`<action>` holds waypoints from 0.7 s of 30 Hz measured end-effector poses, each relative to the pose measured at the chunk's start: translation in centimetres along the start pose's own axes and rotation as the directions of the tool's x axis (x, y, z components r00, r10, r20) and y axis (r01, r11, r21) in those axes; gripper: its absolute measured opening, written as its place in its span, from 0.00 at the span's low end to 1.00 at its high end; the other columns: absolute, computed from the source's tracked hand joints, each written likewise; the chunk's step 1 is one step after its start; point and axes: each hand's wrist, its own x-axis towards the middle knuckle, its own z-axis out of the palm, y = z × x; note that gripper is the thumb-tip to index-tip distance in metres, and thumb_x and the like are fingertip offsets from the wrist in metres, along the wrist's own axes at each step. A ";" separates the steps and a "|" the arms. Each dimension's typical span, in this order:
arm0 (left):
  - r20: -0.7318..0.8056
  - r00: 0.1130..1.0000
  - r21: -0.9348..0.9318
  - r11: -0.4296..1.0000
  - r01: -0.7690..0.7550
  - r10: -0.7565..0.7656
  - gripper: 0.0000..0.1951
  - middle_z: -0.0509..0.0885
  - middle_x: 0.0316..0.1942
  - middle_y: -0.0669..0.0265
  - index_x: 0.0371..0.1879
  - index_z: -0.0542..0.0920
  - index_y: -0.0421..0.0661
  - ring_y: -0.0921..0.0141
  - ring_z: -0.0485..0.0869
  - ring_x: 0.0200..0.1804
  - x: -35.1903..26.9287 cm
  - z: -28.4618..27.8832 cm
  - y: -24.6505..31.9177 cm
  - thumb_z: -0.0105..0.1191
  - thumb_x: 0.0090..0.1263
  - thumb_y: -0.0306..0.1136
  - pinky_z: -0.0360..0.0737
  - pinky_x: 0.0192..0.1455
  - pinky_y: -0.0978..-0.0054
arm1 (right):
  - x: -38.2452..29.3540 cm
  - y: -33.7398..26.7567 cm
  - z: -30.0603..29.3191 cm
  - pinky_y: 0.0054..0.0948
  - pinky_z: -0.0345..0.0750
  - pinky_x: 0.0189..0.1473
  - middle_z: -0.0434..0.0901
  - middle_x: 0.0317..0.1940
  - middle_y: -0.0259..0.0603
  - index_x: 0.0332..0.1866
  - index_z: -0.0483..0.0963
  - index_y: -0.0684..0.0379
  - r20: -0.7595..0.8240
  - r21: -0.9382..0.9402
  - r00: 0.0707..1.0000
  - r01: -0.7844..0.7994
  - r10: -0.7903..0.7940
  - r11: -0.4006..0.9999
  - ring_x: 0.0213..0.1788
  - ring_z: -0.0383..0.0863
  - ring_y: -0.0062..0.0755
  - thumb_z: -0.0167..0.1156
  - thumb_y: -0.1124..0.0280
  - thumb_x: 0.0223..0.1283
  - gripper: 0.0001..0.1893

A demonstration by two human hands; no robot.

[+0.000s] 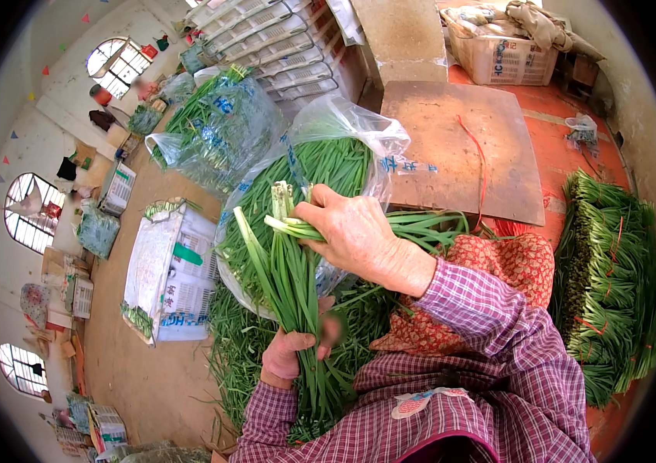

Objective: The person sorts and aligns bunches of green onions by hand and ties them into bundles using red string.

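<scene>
My left hand (288,354) is closed around the leafy part of a bunch of garlic chives (290,272), whose pale cut ends point up and away from me. Above it, my right hand (357,234) pinches a few separate chive stalks (296,227) across the bunch; their green leaves trail out to the right behind the wrist. Just beyond both hands, a clear plastic bag (383,136) with blue print stands open, full of loose chives (328,165). More loose leaves (241,347) lie heaped below the bag and around my left forearm.
At right, tied chive bundles (611,289) are stacked on a red surface. A worn board (455,150) bears a red tie (481,162). Another filled bag (218,127), stacked crates (276,46) and a white crate (186,278) stand ahead and left. People (100,95) are far left.
</scene>
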 end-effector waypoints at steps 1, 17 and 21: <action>0.000 1.000 -0.001 1.000 0.002 -0.002 0.39 0.84 0.35 0.57 0.65 0.69 0.39 0.71 0.77 0.23 0.0 -0.1 -0.2 0.65 0.49 0.35 0.76 0.26 0.75 | -0.1 0.3 0.1 0.42 0.76 0.30 0.75 0.34 0.42 0.44 0.77 0.56 0.001 0.000 1.000 -0.002 0.002 1.000 0.31 0.81 0.48 0.68 0.66 0.53 0.14; 0.201 0.979 -0.100 0.993 0.065 -0.044 0.43 0.83 0.40 0.54 0.69 0.65 0.37 0.70 0.80 0.29 0.7 -0.4 -0.9 0.68 0.50 0.36 0.76 0.29 0.76 | 0.3 1.7 -0.1 0.41 0.79 0.32 0.75 0.40 0.41 0.43 0.74 0.56 0.088 0.042 0.973 0.213 -0.216 0.976 0.33 0.81 0.48 0.68 0.70 0.49 0.15; 0.201 0.979 -0.090 0.995 0.037 -0.018 0.44 0.83 0.37 0.54 0.69 0.65 0.37 0.70 0.79 0.28 1.1 -0.2 -0.9 0.68 0.50 0.35 0.75 0.28 0.75 | 0.9 2.5 0.1 0.44 0.78 0.30 0.77 0.29 0.42 0.36 0.71 0.57 -0.089 0.104 0.984 0.164 -0.155 0.981 0.31 0.82 0.50 0.67 0.71 0.50 0.12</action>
